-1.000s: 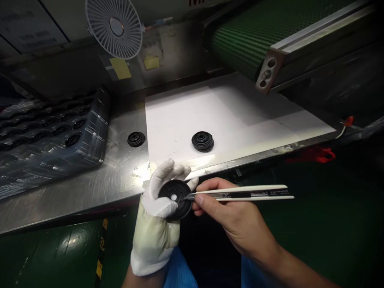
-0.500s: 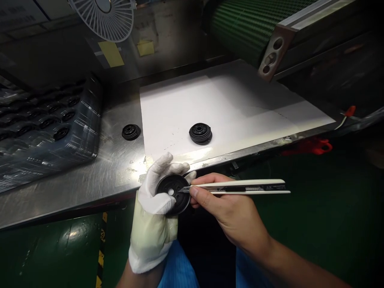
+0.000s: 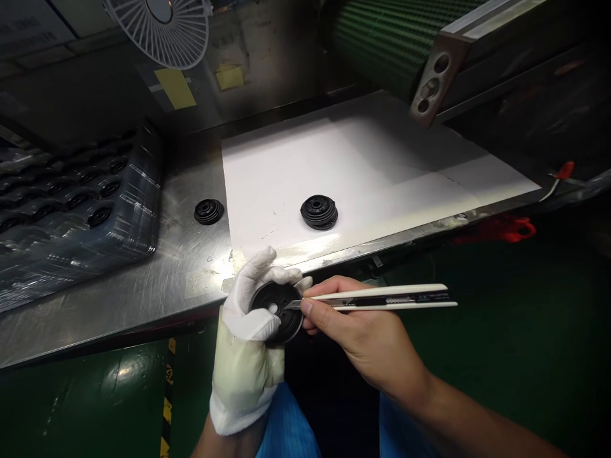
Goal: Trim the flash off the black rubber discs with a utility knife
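My left hand [image 3: 245,331], in a white fabric glove, grips a round black rubber part [image 3: 279,312] with a small pale centre hole. My right hand [image 3: 358,324] is bare and pinches a white snap-off utility knife [image 3: 377,299]. Its blade tip rests on the part's face, close to the hole. Two similar black parts lie ahead: one [image 3: 319,212] on a white sheet [image 3: 286,178], and a flatter one [image 3: 209,211] on the stainless steel table [image 3: 143,267].
A dark moulded tray [image 3: 81,197] with several round pockets, wrapped in clear film, sits at the left of the table. A green conveyor belt [image 3: 396,38] runs behind, and a white fan [image 3: 157,19] stands beyond. Red handles [image 3: 501,229] hang below the table edge.
The knife blade has shifted left across the black part, closer to its centre hole. The view has tilted slightly, and both hands keep their hold.
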Motion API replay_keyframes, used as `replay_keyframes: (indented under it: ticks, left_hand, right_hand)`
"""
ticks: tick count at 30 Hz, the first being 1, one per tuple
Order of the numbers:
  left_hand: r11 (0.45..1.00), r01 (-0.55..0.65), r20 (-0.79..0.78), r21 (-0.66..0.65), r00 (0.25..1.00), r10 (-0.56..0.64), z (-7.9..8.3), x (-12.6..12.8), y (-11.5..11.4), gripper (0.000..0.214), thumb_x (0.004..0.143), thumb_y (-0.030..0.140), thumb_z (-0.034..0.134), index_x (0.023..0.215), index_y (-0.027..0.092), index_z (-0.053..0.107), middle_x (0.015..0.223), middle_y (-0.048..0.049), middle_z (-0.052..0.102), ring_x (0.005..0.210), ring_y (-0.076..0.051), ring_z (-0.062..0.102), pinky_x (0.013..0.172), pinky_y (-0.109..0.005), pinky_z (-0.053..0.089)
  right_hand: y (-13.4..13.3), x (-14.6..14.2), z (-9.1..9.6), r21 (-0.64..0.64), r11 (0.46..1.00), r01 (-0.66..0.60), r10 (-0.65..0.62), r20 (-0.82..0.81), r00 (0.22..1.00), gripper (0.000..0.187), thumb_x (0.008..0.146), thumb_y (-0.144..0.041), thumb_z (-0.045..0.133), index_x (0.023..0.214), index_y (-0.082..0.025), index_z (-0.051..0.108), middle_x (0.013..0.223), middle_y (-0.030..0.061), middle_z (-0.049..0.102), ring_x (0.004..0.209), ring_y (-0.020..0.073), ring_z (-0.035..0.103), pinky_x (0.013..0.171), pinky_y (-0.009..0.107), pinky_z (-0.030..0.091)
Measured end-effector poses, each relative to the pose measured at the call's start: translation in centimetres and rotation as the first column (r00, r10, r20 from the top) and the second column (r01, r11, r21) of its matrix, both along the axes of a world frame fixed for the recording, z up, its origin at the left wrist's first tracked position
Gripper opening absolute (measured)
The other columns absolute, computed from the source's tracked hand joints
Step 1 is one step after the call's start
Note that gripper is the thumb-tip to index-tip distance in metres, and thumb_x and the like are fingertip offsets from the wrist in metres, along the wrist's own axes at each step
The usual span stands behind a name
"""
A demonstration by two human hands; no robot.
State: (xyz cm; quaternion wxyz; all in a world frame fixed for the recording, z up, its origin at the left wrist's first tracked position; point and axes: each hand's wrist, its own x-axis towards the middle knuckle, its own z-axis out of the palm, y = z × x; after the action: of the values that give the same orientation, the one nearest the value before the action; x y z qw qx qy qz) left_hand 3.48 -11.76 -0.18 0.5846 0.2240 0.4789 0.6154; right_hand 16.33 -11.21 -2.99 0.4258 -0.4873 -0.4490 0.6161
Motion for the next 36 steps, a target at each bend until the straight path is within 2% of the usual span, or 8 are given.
replay_keyframes:
  ticks: [5,9,13,24,28,31,34,36]
  left_hand:
    - [0.997,0.057,-0.204,0.061,0.978,-0.043,-0.8,-0.4,-0.4,0.069,0.056,-0.008,0.059,0.118,0.020,0.062,0.105,-0.0075,0.066,0.098,-0.025,0.063,0.076,-0.026,0.054]
    - [0.999,0.026,-0.089,0.026,0.996,-0.024,-0.7,-0.3,-0.4,0.063,0.059,-0.005,0.053,0.116,0.020,0.063,0.100,-0.0066,0.066,0.092,-0.023,0.064,0.069,-0.023,0.054]
    - [0.999,0.037,-0.093,0.026,0.995,-0.034,-0.3,-0.1,-0.1,0.061,0.060,-0.002,0.052,0.116,0.020,0.063,0.099,-0.0064,0.066,0.089,-0.021,0.064,0.070,-0.024,0.055]
    - [0.998,0.054,-0.101,0.041,0.994,-0.050,-1.1,-0.3,-0.3,0.062,0.062,0.001,0.049,0.120,0.022,0.059,0.099,-0.0049,0.066,0.096,-0.023,0.064,0.075,-0.030,0.056]
    - [0.997,0.055,-0.139,0.049,0.989,-0.048,-1.4,-0.6,-0.2,0.064,0.069,0.003,0.052,0.129,0.025,0.054,0.118,-0.0071,0.063,0.112,-0.028,0.058,0.086,-0.035,0.053]
    - [0.989,0.145,-0.144,0.012,0.979,-0.142,-1.6,-1.2,-0.2,0.060,0.079,0.012,0.055,0.136,0.027,0.046,0.128,-0.0081,0.058,0.116,-0.029,0.055,0.094,-0.039,0.049]
    - [0.968,0.237,-0.218,-0.082,0.943,-0.249,-2.4,-1.9,-0.3,0.056,0.080,0.021,0.064,0.133,0.023,0.050,0.117,-0.0102,0.064,0.103,-0.029,0.062,0.084,-0.036,0.054]
    - [0.966,0.234,-0.299,-0.114,0.919,-0.258,-3.1,-2.2,-0.5,0.048,0.077,0.022,0.069,0.123,0.020,0.058,0.106,-0.0093,0.068,0.093,-0.027,0.066,0.074,-0.032,0.056]
  right_hand:
    - [0.1,0.1,-0.2,-0.017,0.999,-0.030,0.029,-0.043,0.999,0.013,0.084,-0.028,0.068,0.084,-0.015,0.065,0.071,0.0015,0.067,0.065,0.0157,0.064,0.061,0.023,0.052]
    - [-0.1,0.0,-0.2,-0.045,0.999,0.018,-0.023,-0.095,0.995,0.015,0.085,-0.030,0.069,0.084,-0.015,0.065,0.070,0.0015,0.067,0.064,0.0152,0.064,0.061,0.023,0.053]
    - [-0.3,-0.2,-0.2,-0.045,0.997,0.055,-0.059,-0.089,0.994,0.017,0.084,-0.031,0.070,0.085,-0.015,0.065,0.069,0.0017,0.067,0.064,0.0153,0.064,0.061,0.022,0.053]
    - [0.3,0.1,-0.4,0.003,1.000,-0.018,0.019,-0.060,0.998,0.012,0.086,-0.026,0.069,0.085,-0.014,0.066,0.071,0.0016,0.066,0.067,0.0154,0.063,0.063,0.023,0.051]
    - [0.6,0.1,-0.8,-0.023,0.999,-0.022,0.016,-0.221,0.975,0.016,0.083,-0.028,0.072,0.086,-0.013,0.066,0.072,0.0031,0.066,0.068,0.0169,0.062,0.064,0.026,0.052]
    - [1.0,0.1,-1.0,-0.032,0.999,-0.003,-0.009,-0.355,0.935,0.017,0.081,-0.027,0.074,0.086,-0.013,0.066,0.072,0.0033,0.065,0.067,0.0159,0.061,0.065,0.026,0.051]
    - [1.4,0.5,-0.6,-0.066,0.998,-0.008,-0.023,-0.457,0.889,0.016,0.082,-0.025,0.074,0.091,-0.015,0.065,0.070,0.0025,0.065,0.067,0.0161,0.061,0.065,0.027,0.052]
    - [1.6,0.9,-0.2,-0.103,0.994,-0.038,-0.020,-0.510,0.860,0.016,0.082,-0.025,0.074,0.092,-0.017,0.064,0.072,0.0024,0.065,0.070,0.0173,0.062,0.065,0.028,0.052]
